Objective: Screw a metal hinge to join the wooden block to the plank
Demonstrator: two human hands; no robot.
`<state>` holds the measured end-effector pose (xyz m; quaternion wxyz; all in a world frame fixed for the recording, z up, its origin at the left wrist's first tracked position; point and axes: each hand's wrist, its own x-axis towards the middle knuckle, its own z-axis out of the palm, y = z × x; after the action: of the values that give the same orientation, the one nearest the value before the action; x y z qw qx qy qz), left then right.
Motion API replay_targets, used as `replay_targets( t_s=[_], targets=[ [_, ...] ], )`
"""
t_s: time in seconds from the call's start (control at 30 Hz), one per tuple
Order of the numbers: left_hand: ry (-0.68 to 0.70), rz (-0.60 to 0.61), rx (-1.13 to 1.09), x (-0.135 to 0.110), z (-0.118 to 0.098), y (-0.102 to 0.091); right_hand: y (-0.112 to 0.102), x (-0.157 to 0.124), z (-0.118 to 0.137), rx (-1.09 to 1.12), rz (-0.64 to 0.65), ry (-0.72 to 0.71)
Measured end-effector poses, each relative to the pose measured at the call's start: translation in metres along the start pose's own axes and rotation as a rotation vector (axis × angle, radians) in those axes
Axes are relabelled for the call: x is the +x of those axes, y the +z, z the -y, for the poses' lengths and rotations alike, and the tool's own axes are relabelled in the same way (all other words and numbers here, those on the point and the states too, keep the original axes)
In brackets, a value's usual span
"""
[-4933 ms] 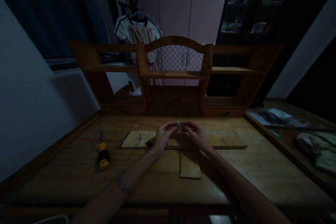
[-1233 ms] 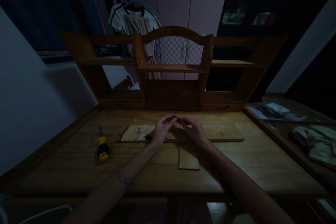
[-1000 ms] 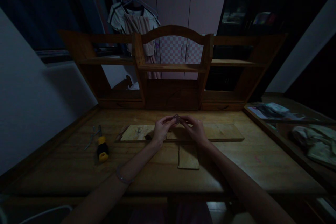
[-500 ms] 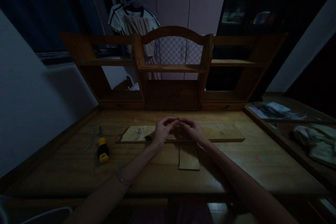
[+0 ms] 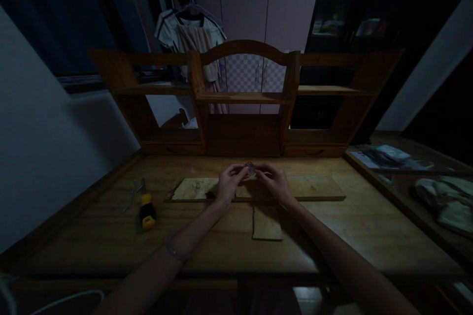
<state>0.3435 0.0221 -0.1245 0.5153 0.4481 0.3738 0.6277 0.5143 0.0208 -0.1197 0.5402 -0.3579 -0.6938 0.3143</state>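
Over a long wooden board [image 5: 314,187], my left hand [image 5: 229,184] pinches a small translucent, crinkled piece [image 5: 250,168] that looks like thin plastic. The fingertips of my right hand [image 5: 275,183] are closed at the other side of the same piece; its exact kind is too dark and small to make out. A short square wooden piece [image 5: 268,224] lies on the desk just in front of the board. At the board's left part there are dark scribbled marks and a small black scrap [image 5: 210,195] beside my left wrist.
To the left on the desk [image 5: 111,241] lie a yellow and black screwdriver [image 5: 147,210] and a thin metal tool [image 5: 129,200]. A wooden shelf unit [image 5: 242,98] stands along the back edge. Cloth [image 5: 445,202] and papers [image 5: 365,158] lie on a surface at the right.
The translucent piece now shows flatter and wider between my fingertips, and my fingers have moved slightly apart. The view has shifted a little; the tools and boards stay put.
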Motion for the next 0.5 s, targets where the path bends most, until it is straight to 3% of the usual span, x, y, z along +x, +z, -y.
replay_targets(
  t_s=[0.2, 0.5],
  targets=[
    [-0.056, 0.045, -0.190, -0.0016, -0.0016, 0.0005, -0.0012, -0.0012, 0.0059, -0.141, -0.012, -0.205],
    [-0.134, 0.047, -0.293, -0.0035, -0.0065, 0.0028, -0.0002, 0.0002, 0.0039, -0.217, -0.008, -0.317]
  ],
)
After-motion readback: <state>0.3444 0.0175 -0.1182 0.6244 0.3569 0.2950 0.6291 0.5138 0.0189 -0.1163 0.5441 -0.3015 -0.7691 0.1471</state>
